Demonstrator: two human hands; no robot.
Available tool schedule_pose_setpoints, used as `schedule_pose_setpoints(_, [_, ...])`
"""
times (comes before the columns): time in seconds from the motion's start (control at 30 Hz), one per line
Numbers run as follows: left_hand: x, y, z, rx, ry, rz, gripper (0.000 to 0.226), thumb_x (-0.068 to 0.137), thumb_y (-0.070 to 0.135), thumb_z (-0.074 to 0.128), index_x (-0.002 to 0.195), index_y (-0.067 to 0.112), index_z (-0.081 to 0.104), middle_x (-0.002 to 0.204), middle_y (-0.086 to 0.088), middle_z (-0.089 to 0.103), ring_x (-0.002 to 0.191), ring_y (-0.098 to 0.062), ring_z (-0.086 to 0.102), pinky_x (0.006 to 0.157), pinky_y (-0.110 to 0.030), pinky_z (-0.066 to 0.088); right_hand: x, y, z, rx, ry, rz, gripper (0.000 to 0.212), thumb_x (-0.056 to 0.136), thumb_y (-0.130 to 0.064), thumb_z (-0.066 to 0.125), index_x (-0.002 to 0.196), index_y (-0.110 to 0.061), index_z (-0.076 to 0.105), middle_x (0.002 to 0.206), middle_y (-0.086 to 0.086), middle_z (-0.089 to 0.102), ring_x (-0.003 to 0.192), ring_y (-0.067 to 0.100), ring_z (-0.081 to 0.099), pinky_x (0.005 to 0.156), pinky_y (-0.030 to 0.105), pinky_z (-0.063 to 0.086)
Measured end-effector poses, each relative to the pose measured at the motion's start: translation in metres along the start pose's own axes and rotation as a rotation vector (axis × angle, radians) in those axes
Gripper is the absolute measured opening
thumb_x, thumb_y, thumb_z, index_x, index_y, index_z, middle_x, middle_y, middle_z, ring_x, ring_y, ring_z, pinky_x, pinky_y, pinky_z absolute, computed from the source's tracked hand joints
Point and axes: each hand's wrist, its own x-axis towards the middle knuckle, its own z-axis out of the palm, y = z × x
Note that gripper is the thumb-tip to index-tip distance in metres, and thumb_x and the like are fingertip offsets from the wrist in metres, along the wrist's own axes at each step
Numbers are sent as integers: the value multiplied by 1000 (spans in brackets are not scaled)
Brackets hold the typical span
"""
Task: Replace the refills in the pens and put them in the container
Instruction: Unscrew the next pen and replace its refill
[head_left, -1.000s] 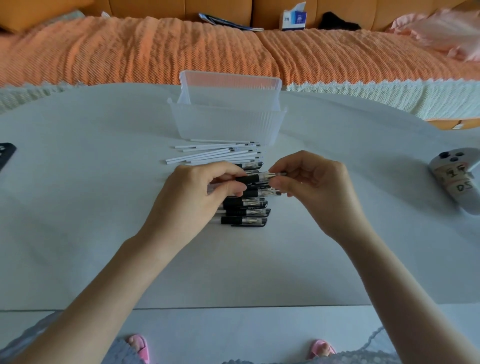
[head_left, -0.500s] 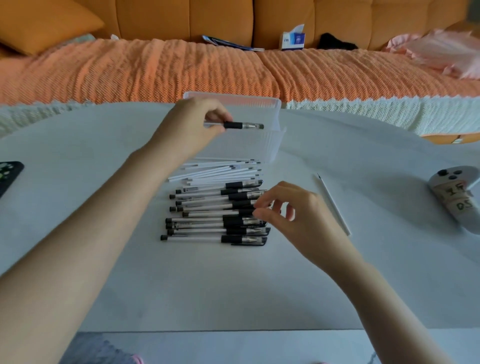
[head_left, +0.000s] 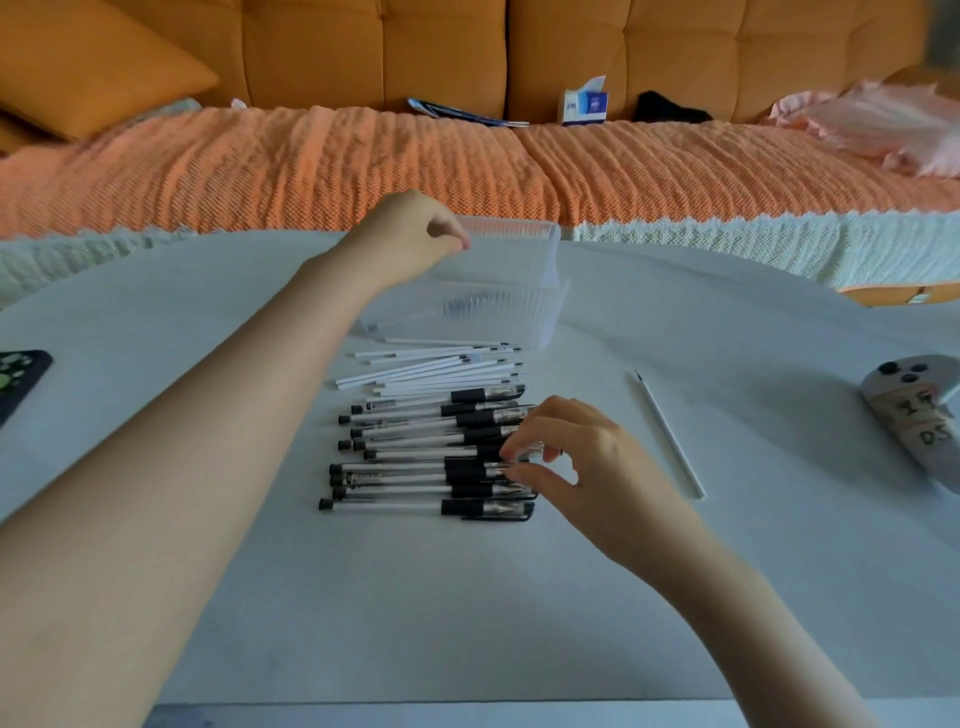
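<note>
Left hand (head_left: 410, 234) hangs over the far rim of the container (head_left: 545, 312), fingers curled toward the thumb with nothing visible between them. A dark pen shape shows blurred through the wall. Right hand (head_left: 582, 467) pinches, thumb against forefinger, the clear front end of one pen (head_left: 426, 453) in the middle of the row of pens (head_left: 415, 488). The row lies on the table (head_left: 363, 597), just in front of the refills (head_left: 431, 364).

The likeliest slip, I judge, is at that pinch. The pens are round, smooth and packed side by side, touching, so lifting one from the middle could roll its neighbours out of line. The left forearm crosses above the refills, which are thin, light white tubes in a loose fan, and a low sweep could scatter them. The container is thin, ribbed, translucent plastic, and a knock on its rim might slide or tip it. A lone refill (head_left: 670, 436) lies well apart to the right, and it could be mixed in with the others.
</note>
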Motion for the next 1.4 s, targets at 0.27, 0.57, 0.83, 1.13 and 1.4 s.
schedule_pose_setpoints(0.27, [-113,24,15,-155,32,104,14,88,22,60,94,30,70,92,19,68,79,2,59,78,-11,43,0,3,-2,-45,11,26,8,84,-21,67,91,-21,69,88,-11,53,79,4,44,70,22,38])
schedule_pose_setpoints(0.57, [-161,-2,55,37,62,150,7,81,30,69,88,32,69,85,18,61,86,-4,51,74,-29,46,4,1,2,-34,32,79,13,85,-20,65,98,-17,66,89,-11,50,82,6,45,73,23,38])
schedule_pose_setpoints(0.83, [-159,-5,67,41,89,193,14,79,23,72,92,23,70,85,12,62,83,-10,57,72,-25,45,7,4,7,-98,40,65,6,82,-13,68,88,-14,67,87,-7,56,85,10,41,72,34,44])
schedule_pose_setpoints(1.13, [-163,12,64,23,167,250,24,85,42,59,104,27,64,89,14,64,81,-6,62,66,-26,49,5,-8,-1,89,129,111,5,89,-19,58,90,-24,60,86,-13,63,76,5,52,66,25,42])
schedule_pose_setpoints(1.4, [-168,19,64,59,246,260,19,86,43,51,93,34,66,65,24,48,65,0,44,50,-8,29,3,-10,-8,355,32,202,5,85,-16,65,80,-16,63,63,-4,63,52,5,55,52,12,40])
